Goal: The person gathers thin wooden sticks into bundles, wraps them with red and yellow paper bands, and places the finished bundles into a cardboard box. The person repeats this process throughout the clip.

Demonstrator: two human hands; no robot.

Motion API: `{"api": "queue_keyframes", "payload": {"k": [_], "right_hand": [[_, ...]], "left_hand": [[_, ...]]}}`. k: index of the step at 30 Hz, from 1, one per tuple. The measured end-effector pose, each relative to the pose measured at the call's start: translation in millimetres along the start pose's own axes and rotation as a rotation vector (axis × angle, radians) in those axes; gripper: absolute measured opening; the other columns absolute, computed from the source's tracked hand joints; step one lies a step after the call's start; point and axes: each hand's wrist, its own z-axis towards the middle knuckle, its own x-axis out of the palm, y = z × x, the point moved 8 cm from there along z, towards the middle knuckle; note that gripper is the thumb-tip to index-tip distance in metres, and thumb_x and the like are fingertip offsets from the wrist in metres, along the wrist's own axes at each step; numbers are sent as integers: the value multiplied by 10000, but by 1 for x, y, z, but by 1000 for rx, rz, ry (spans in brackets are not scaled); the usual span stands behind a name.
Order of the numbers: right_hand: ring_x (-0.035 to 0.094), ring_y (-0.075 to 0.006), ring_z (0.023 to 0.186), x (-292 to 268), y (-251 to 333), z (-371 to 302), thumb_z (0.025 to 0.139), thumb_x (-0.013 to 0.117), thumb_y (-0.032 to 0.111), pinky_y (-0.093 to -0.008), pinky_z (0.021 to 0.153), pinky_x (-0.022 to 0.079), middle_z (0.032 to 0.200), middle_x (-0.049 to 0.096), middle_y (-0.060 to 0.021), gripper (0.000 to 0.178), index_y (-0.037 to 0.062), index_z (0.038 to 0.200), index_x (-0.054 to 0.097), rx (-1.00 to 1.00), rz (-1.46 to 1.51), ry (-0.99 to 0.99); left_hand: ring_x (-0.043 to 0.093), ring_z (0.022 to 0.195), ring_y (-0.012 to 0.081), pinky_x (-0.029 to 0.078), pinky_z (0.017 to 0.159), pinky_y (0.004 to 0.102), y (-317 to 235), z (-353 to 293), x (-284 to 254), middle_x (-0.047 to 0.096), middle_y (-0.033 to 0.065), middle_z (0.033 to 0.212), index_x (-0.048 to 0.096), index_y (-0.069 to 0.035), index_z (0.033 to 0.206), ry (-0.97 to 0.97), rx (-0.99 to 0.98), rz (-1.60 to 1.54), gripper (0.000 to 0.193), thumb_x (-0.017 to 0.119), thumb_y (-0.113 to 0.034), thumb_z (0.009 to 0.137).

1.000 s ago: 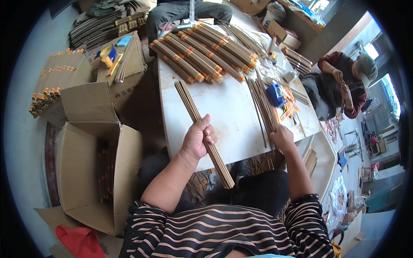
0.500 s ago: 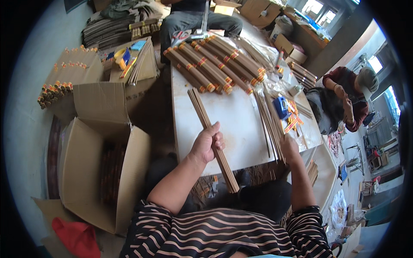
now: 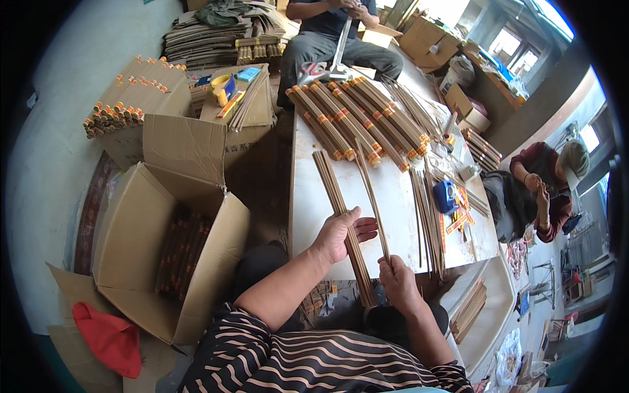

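A bundle of thin brown incense sticks (image 3: 333, 189) slants across my left hand (image 3: 337, 237). The thumb clamps it against the palm while the other fingers stretch out to the right beneath the sticks. My right hand (image 3: 398, 281) is closed round the lower end of a few more sticks (image 3: 374, 200), which point up and away beside the bundle without joining it. More loose sticks (image 3: 426, 229) lie on the white table (image 3: 311, 229) to the right. Farther back, finished-looking rolls with red and yellow bands (image 3: 357, 121) lie side by side in a heap.
A blue tape dispenser (image 3: 446, 196) stands among orange-red paper strips (image 3: 464, 223) at the table's right. On my left is an open cardboard box (image 3: 121, 242) with banded rolls inside. One person (image 3: 341, 52) sits across the table, another (image 3: 540, 187) at the right.
My right hand has come left from the loose sticks on the table, bringing a few along next to the bundle. The left hand's fingers have uncurled, with the bundle still held.
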Motion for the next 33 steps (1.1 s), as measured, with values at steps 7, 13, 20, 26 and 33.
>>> {"api": "queue_keyframes", "payload": {"k": [7,13,20,26,33], "right_hand": [[568,-336,655,13,19,6,922,443,215,-390,605,441,705,559,-197,243,-11,948,526,-174,-204,-30],[535,-430,785,34,19,4,913,397,182,-466,697,441,852,558,-243,219,-13,922,494,-316,-417,-39],[582,-363,784,24,39,-6,905,457,276,-407,686,479,897,571,-217,342,0,1100,514,-335,-329,-87],[595,-285,785,-12,9,-18,898,502,267,-342,700,483,995,563,-187,345,-8,1103,531,-223,-167,-164],[597,-274,748,-11,-3,-33,881,534,234,-331,683,486,943,586,-177,299,1,1067,557,-254,-183,-113]], "left_hand": [[612,853,284,517,815,440,-9,1,-1,593,192,928,528,32,935,23,76,22,298,602,-243,849],[608,730,239,528,675,381,-14,-5,1,604,141,799,540,-6,871,8,122,54,213,616,-203,837],[506,519,154,455,508,281,-36,-21,20,531,55,654,493,-77,789,-13,231,145,119,608,-87,815],[510,525,85,445,498,221,-69,-54,105,522,18,637,498,-68,792,168,515,663,120,615,-83,815],[516,656,85,450,613,253,-58,-41,119,551,-5,696,519,-27,901,198,726,1135,206,657,-143,803]]}}
